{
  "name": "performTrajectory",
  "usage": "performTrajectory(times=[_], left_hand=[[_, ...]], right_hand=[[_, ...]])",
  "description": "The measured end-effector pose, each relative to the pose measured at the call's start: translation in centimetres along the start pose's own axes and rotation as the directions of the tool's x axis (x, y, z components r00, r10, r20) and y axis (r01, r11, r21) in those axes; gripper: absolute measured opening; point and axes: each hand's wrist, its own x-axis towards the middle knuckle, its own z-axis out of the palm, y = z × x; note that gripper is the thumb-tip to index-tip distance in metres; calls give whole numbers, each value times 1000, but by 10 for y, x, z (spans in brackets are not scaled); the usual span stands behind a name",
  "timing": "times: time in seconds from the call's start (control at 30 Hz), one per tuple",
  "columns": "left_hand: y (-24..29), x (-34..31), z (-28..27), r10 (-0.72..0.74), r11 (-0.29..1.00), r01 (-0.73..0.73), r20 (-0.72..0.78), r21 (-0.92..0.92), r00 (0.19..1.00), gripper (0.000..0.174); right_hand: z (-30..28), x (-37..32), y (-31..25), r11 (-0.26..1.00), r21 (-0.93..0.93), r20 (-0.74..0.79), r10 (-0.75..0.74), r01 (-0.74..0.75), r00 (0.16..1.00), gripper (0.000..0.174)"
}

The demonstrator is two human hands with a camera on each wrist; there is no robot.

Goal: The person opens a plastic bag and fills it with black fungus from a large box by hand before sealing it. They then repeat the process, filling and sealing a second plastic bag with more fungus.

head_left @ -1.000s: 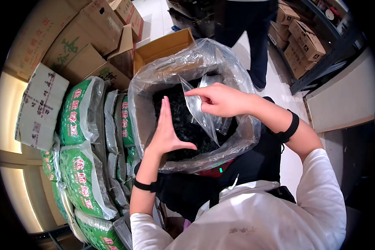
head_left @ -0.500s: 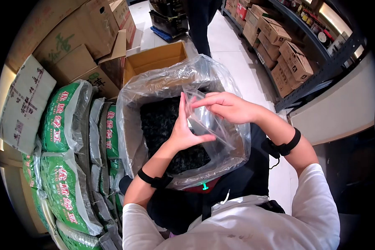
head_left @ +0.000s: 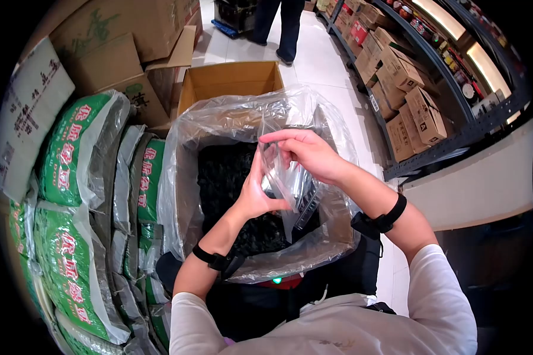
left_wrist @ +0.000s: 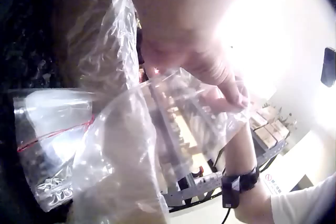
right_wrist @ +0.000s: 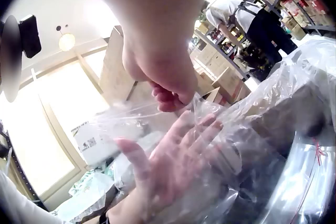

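Between my hands, over a lined carton, stands a clear plastic bag (head_left: 285,188), thin and see-through. My right hand (head_left: 315,156) pinches its upper edge, index finger stretched to the left and the other fingers curled. My left hand (head_left: 256,192) lies against the bag from the left, fingers straight and thumb spread wide. Through the film, the right wrist view shows the left palm (right_wrist: 176,174). Below, the carton holds a mass of dark, flaky pieces (head_left: 225,183). A bundle of clear packaging (left_wrist: 50,145) with a red string lies on them, partly hidden by the right hand in the head view.
A crumpled clear liner (head_left: 177,195) hangs over the carton's walls. Green-and-white printed sacks (head_left: 65,260) are stacked at the left, below cardboard boxes (head_left: 106,35). Shelving with boxes (head_left: 423,118) runs along the right. Another person (head_left: 281,23) stands beyond the carton.
The left hand has moved right, up against the bag. The right hand keeps hold of the bag's top edge. The head view has tilted, showing more floor and shelving.
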Motion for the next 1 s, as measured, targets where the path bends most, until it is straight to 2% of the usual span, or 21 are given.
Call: performTrajectory(times=[0.1,0.17,0.23,0.3,0.33,0.37,0.4,0.43,0.5,0.53,0.57,0.63,0.67,0.7,0.77,0.8,0.83,0.9,0.93,0.97,1.0], left_hand=[[-1,-2,0,-96,987,87,-64,-137,993,140],[-1,-5,-6,-82,995,72,-136,-74,987,132],[1,-7,-15,-94,979,113,-117,168,989,122],[12,-5,-22,-74,962,100,-110,254,991,113],[16,-4,-26,-141,958,161,-99,237,985,109],[18,-4,-30,-209,950,223,-84,220,974,106],[18,-5,-33,-197,950,212,-89,227,976,91],[19,-4,-36,-196,952,215,-103,219,975,91],[20,-4,-39,-247,927,245,-27,284,969,77],[18,-5,-37,-188,936,193,-44,296,981,61],[18,-5,-38,-190,937,198,-56,287,980,61],[23,-4,-43,-310,903,281,40,324,950,54],[19,-6,-42,-288,924,269,33,272,957,46],[16,-7,-41,-335,933,324,51,158,941,42],[4,-8,-39,-300,954,295,108,61,948,40],[2,-8,-38,-300,954,296,96,51,949,40],[1,-9,-37,-275,961,273,132,35,952,38],[1,-9,-34,-247,969,247,158,17,956,37],[3,-10,-32,-254,967,254,181,26,950,36],[4,-10,-29,-262,965,261,204,35,943,36],[5,-11,-28,-249,968,251,207,15,946,34]], right_hand=[[-1,13,8,999,8,19,53,-53,998,35],[-6,15,6,988,-141,-13,64,-66,998,36],[-17,17,2,958,-284,72,57,-35,996,37],[-22,16,-11,771,-631,111,196,-83,974,35],[-28,17,-6,666,-745,153,129,29,980,34],[-32,15,-6,661,-750,162,145,26,976,34],[-34,14,-7,476,-865,238,111,159,965,33],[-34,14,-9,263,-920,323,94,289,942,33],[-32,12,-9,181,-946,299,166,269,940,31],[-31,11,-6,94,-968,247,222,232,943,29],[-30,11,-3,2,-980,192,274,199,942,26],[-12,-1,-13,-46,-978,184,281,205,942,25],[-4,-7,-18,-93,-975,171,271,203,947,24],[1,-11,-17,-93,-972,181,287,216,941,24],[6,-13,-16,13,-939,338,205,343,918,25],[3,-13,-9,152,-875,478,133,459,868,26],[-2,-13,4,152,-872,485,146,465,862,26],[-10,-10,24,403,-690,661,13,601,750,32],[-11,-9,23,534,-733,616,260,421,743,40],[-10,-9,27,536,-732,620,267,421,738,40],[-8,-10,35,618,-729,580,330,295,744,42]])
